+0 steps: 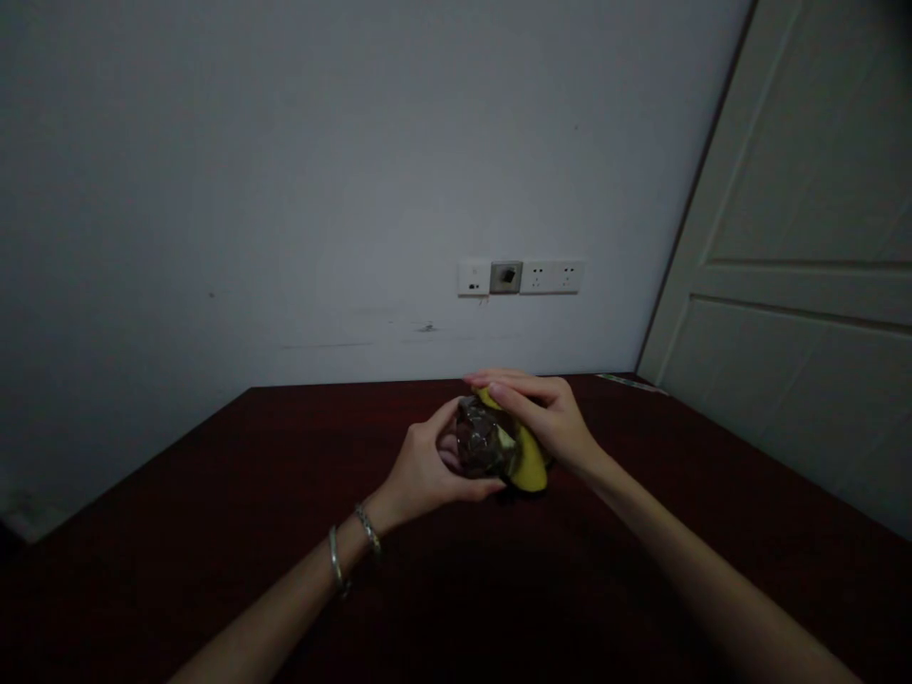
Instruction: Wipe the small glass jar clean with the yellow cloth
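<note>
My left hand (pixel 434 463) is wrapped around a clear, faceted drinking glass (pixel 481 442), thumb on the upper side and fingers beneath. The glass is tipped on its side, held just over the dark red table (pixel 342 589). On its right, a yellow cloth (pixel 531 461) lies against the glass and hangs down. My right hand (pixel 545 413) closes over that cloth from above, with its fingertips reaching over the top of the glass. Part of the cloth is hidden under the right palm. Dim light makes the rim of the glass hard to make out.
A pale wall (pixel 320 190) stands behind the table and carries a row of sockets and switches (pixel 552 277). To the right is a white panelled door (pixel 805 285). A thin flat strip (pixel 631 383) lies at the table's back right edge.
</note>
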The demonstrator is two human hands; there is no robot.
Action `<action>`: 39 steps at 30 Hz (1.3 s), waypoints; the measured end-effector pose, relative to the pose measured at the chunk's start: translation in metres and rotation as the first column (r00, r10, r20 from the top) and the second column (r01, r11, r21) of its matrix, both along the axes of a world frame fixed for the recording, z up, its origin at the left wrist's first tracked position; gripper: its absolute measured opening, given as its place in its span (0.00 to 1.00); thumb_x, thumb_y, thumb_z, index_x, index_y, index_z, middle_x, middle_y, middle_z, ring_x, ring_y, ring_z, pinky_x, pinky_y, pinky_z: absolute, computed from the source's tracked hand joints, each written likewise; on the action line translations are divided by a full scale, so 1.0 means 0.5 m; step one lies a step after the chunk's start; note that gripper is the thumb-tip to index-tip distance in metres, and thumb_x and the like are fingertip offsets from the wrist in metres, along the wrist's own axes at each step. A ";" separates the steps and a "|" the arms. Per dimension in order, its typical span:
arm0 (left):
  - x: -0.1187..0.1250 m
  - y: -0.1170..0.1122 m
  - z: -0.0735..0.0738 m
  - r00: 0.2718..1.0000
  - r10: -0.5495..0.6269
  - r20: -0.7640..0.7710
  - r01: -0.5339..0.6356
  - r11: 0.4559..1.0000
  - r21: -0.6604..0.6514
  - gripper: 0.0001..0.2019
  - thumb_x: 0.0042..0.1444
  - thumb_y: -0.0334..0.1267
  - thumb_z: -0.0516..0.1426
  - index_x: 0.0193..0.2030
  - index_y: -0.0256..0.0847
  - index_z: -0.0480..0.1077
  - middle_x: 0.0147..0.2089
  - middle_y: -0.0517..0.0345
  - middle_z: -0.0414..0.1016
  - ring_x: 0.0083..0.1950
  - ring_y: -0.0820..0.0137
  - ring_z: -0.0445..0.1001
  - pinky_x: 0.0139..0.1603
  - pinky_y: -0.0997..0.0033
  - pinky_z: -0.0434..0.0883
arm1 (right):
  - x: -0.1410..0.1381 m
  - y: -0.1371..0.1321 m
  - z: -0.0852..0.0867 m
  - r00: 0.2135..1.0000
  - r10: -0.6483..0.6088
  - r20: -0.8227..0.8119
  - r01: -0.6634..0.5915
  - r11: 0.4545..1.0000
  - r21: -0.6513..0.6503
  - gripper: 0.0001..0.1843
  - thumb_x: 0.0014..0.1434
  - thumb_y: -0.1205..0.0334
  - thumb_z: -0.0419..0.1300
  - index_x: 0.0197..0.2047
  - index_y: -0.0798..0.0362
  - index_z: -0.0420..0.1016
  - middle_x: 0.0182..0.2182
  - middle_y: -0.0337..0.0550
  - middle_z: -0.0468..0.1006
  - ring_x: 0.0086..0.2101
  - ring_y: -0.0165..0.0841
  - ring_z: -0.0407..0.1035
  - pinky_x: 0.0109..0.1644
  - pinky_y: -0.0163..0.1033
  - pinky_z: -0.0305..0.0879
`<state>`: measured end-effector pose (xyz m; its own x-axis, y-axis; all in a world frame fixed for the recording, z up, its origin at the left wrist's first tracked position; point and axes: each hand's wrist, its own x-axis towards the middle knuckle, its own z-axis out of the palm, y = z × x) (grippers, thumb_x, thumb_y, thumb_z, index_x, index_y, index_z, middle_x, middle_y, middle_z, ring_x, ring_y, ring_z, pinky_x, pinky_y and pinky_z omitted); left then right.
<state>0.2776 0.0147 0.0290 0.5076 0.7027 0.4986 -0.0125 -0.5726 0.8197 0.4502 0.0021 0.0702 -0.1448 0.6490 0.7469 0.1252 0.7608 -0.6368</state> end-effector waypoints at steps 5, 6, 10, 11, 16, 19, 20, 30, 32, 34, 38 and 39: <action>0.000 0.003 0.004 0.979 0.157 -0.129 -0.139 0.981 0.134 0.36 0.36 0.42 0.69 0.54 0.36 0.64 0.32 0.59 0.74 0.29 0.71 0.71 0.28 0.71 0.71 | -0.002 -0.021 0.009 0.975 -0.067 0.212 0.003 0.957 0.289 0.12 0.59 0.67 0.57 0.43 0.48 0.79 0.43 0.44 0.80 0.48 0.36 0.72 0.55 0.52 0.68; 0.001 0.003 0.005 0.972 0.189 -0.142 -0.168 0.975 0.149 0.35 0.36 0.43 0.69 0.53 0.35 0.65 0.30 0.60 0.73 0.27 0.71 0.70 0.26 0.72 0.70 | -0.002 -0.025 0.010 0.959 -0.093 0.268 -0.011 0.932 0.363 0.12 0.59 0.68 0.57 0.43 0.49 0.79 0.43 0.45 0.80 0.48 0.37 0.72 0.56 0.53 0.67; 0.002 0.005 0.003 0.953 0.252 -0.170 -0.222 0.959 0.175 0.30 0.36 0.37 0.67 0.50 0.37 0.67 0.30 0.62 0.73 0.28 0.73 0.70 0.26 0.75 0.69 | 0.000 -0.030 0.009 0.853 -0.194 0.484 -0.124 0.826 0.549 0.13 0.58 0.69 0.57 0.46 0.54 0.76 0.45 0.48 0.79 0.48 0.36 0.71 0.60 0.55 0.62; 0.002 0.005 0.002 0.951 0.254 -0.174 -0.223 0.958 0.179 0.29 0.36 0.36 0.67 0.49 0.38 0.67 0.30 0.62 0.73 0.28 0.73 0.70 0.26 0.76 0.69 | 0.001 -0.029 0.008 0.833 -0.206 0.514 -0.145 0.815 0.561 0.13 0.58 0.69 0.57 0.46 0.54 0.76 0.45 0.48 0.78 0.49 0.37 0.71 0.60 0.56 0.62; -0.001 0.006 0.001 0.966 0.218 -0.140 -0.199 0.971 0.135 0.31 0.38 0.39 0.68 0.51 0.37 0.67 0.30 0.61 0.73 0.28 0.72 0.70 0.27 0.74 0.69 | 0.003 -0.014 0.001 0.902 -0.137 0.410 -0.088 0.871 0.483 0.13 0.59 0.67 0.57 0.46 0.51 0.77 0.44 0.46 0.80 0.48 0.36 0.72 0.58 0.54 0.65; -0.001 0.006 0.001 0.988 0.107 -0.112 -0.104 0.994 0.025 0.36 0.37 0.40 0.69 0.55 0.38 0.64 0.33 0.58 0.74 0.31 0.69 0.73 0.31 0.70 0.71 | 0.003 -0.002 -0.005 0.970 -0.081 0.230 -0.007 0.935 0.356 0.12 0.60 0.67 0.56 0.44 0.49 0.78 0.42 0.45 0.81 0.47 0.36 0.73 0.53 0.50 0.70; 0.000 0.006 0.002 0.995 0.057 -0.086 -0.059 0.998 -0.022 0.37 0.37 0.40 0.69 0.56 0.38 0.63 0.36 0.56 0.75 0.33 0.68 0.74 0.33 0.68 0.72 | 0.003 0.001 -0.006 0.979 -0.075 0.187 0.012 0.948 0.319 0.12 0.61 0.66 0.56 0.44 0.48 0.78 0.42 0.45 0.81 0.46 0.36 0.73 0.52 0.50 0.71; 0.010 0.008 0.009 0.993 0.047 0.113 -0.021 0.975 -0.222 0.24 0.37 0.31 0.67 0.44 0.35 0.68 0.33 0.56 0.76 0.33 0.68 0.76 0.31 0.72 0.73 | -0.005 -0.015 -0.006 0.917 -0.169 0.361 -0.104 0.773 0.626 0.20 0.56 0.73 0.57 0.51 0.54 0.73 0.46 0.50 0.79 0.50 0.37 0.71 0.61 0.57 0.60; 0.008 0.011 0.010 0.990 0.086 0.110 -0.063 0.978 -0.199 0.23 0.37 0.28 0.66 0.42 0.34 0.68 0.32 0.57 0.76 0.32 0.69 0.75 0.30 0.74 0.72 | -0.007 -0.013 -0.009 0.896 -0.177 0.407 -0.141 0.756 0.639 0.20 0.56 0.73 0.57 0.53 0.54 0.72 0.46 0.49 0.79 0.51 0.37 0.70 0.62 0.57 0.59; 0.006 0.012 0.011 0.992 0.085 0.097 -0.066 0.981 -0.185 0.23 0.38 0.28 0.66 0.44 0.34 0.68 0.35 0.56 0.77 0.33 0.69 0.76 0.31 0.74 0.72 | -0.008 -0.010 -0.012 0.902 -0.172 0.395 -0.123 0.775 0.619 0.20 0.57 0.72 0.56 0.53 0.52 0.72 0.47 0.48 0.78 0.51 0.37 0.70 0.61 0.58 0.60; 0.003 0.010 0.011 0.995 0.053 0.088 -0.037 0.983 -0.181 0.27 0.41 0.34 0.67 0.49 0.35 0.66 0.44 0.49 0.76 0.42 0.64 0.76 0.41 0.67 0.74 | -0.012 -0.005 -0.013 0.959 -0.139 0.246 0.006 0.879 0.476 0.16 0.59 0.69 0.56 0.49 0.48 0.76 0.47 0.45 0.78 0.52 0.38 0.69 0.58 0.56 0.64; 0.003 0.010 0.010 0.995 0.044 0.088 -0.027 0.983 -0.184 0.29 0.41 0.35 0.68 0.50 0.35 0.65 0.45 0.49 0.76 0.44 0.63 0.76 0.42 0.65 0.74 | -0.014 -0.005 -0.012 0.968 -0.132 0.214 0.029 0.904 0.428 0.14 0.60 0.68 0.56 0.48 0.48 0.76 0.47 0.46 0.78 0.52 0.38 0.69 0.57 0.55 0.65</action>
<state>0.2790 0.0199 0.0340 0.4386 0.8028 0.4039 -0.0748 -0.4153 0.9066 0.4430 -0.0005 0.0642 -0.3079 0.3010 0.9026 0.3020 0.9305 -0.2073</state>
